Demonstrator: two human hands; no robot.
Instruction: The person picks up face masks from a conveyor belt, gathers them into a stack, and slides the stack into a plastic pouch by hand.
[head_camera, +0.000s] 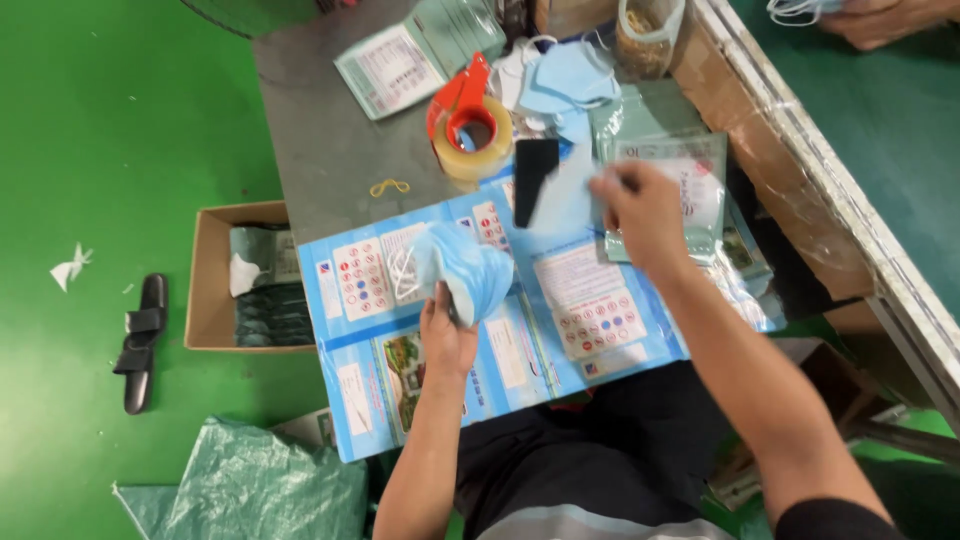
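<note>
My left hand grips a bunch of light blue face masks with white ear loops, held above a blue printed sheet that covers the near part of the grey table. My right hand reaches to a stack of green-and-white printed pouches at the right of the table; its fingers pinch the top pouch's left edge. A black flat object lies just left of that hand.
A red tape dispenser with a clear tape roll stands mid-table, with more masks and pouches behind. An open cardboard box sits on the green floor at left, beside a black sandal. Another person's hand is at top right.
</note>
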